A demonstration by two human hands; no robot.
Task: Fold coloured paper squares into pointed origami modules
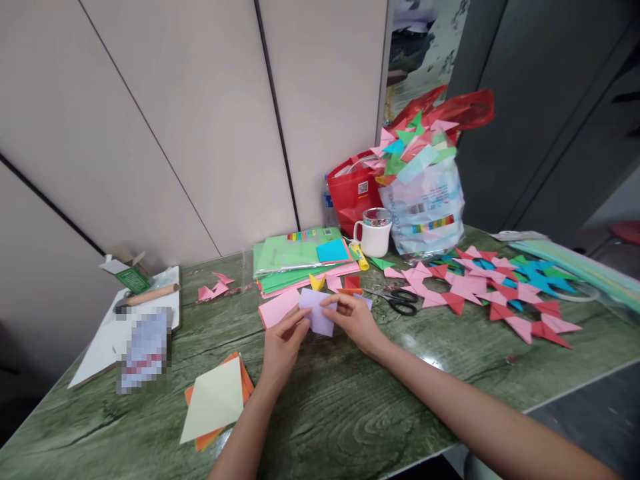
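A small lilac sheet of paper [321, 324] is held up over the middle of the table between both hands. My left hand [286, 340] pinches its left edge with thumb and fingers. At its right side my right hand [357, 323] grips the same sheet, fingertips near the upper part. Behind the hands lie pink square sheets [277, 310], a yellow folded piece [317, 283] and a red folded piece [352, 282]. Black-handled scissors [403, 302] rest just right of the right hand.
A pack of coloured paper [285, 253] lies at the back beside a white mug [376, 237]. A plastic bag [425, 200] overflows with folded pieces. Pink and red folded stars [465, 287] spread rightward. Cream paper [215, 400] lies front left; a hammer [150, 295] rests on a white board [95, 357].
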